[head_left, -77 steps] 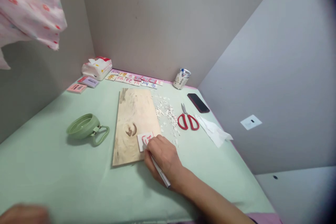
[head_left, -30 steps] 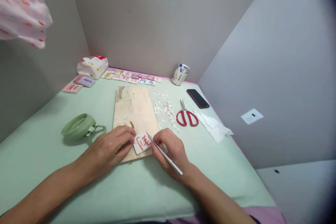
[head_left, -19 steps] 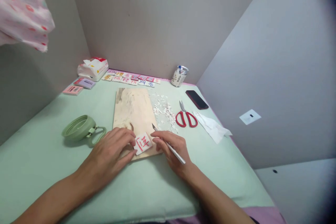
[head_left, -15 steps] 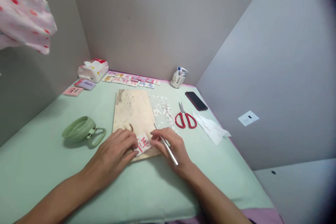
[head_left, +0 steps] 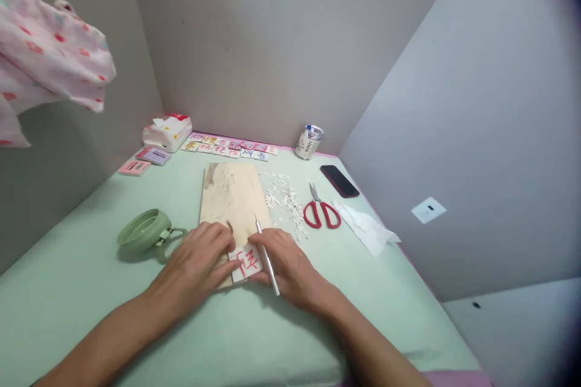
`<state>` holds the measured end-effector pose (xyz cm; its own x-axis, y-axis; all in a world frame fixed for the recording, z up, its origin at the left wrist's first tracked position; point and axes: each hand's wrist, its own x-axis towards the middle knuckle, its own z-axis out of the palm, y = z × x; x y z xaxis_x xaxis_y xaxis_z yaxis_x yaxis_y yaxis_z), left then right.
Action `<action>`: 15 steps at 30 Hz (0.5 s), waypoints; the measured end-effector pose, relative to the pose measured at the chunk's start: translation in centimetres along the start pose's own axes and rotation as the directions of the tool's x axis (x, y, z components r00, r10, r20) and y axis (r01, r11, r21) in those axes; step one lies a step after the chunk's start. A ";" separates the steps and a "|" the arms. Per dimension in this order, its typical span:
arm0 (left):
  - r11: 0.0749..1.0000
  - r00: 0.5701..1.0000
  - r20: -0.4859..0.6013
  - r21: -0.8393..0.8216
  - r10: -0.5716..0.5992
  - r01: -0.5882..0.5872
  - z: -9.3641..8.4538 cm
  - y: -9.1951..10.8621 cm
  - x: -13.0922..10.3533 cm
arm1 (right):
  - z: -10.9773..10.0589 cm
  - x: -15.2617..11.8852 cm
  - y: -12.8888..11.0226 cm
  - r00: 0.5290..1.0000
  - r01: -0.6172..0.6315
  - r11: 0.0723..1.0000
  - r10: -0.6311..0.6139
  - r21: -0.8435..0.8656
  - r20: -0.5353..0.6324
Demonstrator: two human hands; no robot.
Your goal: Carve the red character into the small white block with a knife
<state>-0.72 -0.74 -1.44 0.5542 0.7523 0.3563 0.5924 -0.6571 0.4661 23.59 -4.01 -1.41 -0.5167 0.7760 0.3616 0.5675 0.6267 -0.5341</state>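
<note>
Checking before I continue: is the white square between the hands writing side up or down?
Writing side up: the white square shows red writing.

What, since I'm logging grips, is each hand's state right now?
Left hand: holding the white square by its left side.
Right hand: closed, holding the slim silver tool.

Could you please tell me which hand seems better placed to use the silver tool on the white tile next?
Probably the right hand: it holds the silver tool close by the white tile's right side, while the left hand has its fingers at the left side.
</note>
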 end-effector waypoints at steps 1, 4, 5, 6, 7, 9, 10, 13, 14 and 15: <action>1.000 1.000 0.010 -0.002 0.006 -0.006 0.0 -0.1 0.0 | 0.0 0.0 0.0 1.000 -0.002 1.000 0.002 0.003 0.000; 1.000 1.000 -0.007 0.016 -0.001 0.001 0.0 -0.4 0.1 | 0.0 0.1 -0.2 1.000 -0.001 1.000 0.001 0.005 -0.013; 1.000 1.000 -0.016 0.021 -0.004 0.005 0.0 -0.5 0.1 | 0.0 0.1 -0.2 1.000 -0.001 1.000 0.001 0.005 -0.021; 1.000 1.000 -0.020 0.023 -0.005 0.005 0.0 -0.6 0.0 | 0.1 0.1 -0.2 1.000 -0.002 1.000 0.002 0.004 -0.031; 1.000 1.000 -0.018 0.021 -0.001 0.002 0.1 -0.7 0.0 | 0.1 0.1 -0.3 0.999 -0.004 1.000 0.004 0.003 -0.043; 1.000 1.000 -0.006 0.014 0.009 -0.009 0.1 -0.8 0.0 | 0.1 0.2 -0.4 0.998 -0.010 1.000 0.010 -0.001 -0.064; 1.000 1.000 -0.001 0.013 0.010 -0.010 0.2 -0.8 0.0 | 0.1 0.2 -0.4 0.997 -0.013 1.000 0.013 -0.005 -0.071; 1.000 1.000 0.001 0.014 -0.001 0.001 0.1 -0.9 0.2 | 0.1 0.2 -0.4 0.997 -0.013 1.000 0.012 -0.016 -0.074; 1.000 1.000 0.003 0.010 -0.005 0.004 0.1 -0.9 0.3 | 0.1 0.2 -0.4 0.997 -0.012 1.000 0.010 -0.018 -0.074; 1.000 1.000 0.008 0.002 -0.005 0.005 0.1 -1.0 0.4 | 0.2 0.2 -0.4 0.997 -0.008 1.000 0.006 -0.019 -0.073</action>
<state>-1.01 0.22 -1.77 0.5561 0.7551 0.3473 0.5965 -0.6536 0.4659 23.17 -4.12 -1.27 -0.4647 0.7832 0.4131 0.5837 0.6218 -0.5222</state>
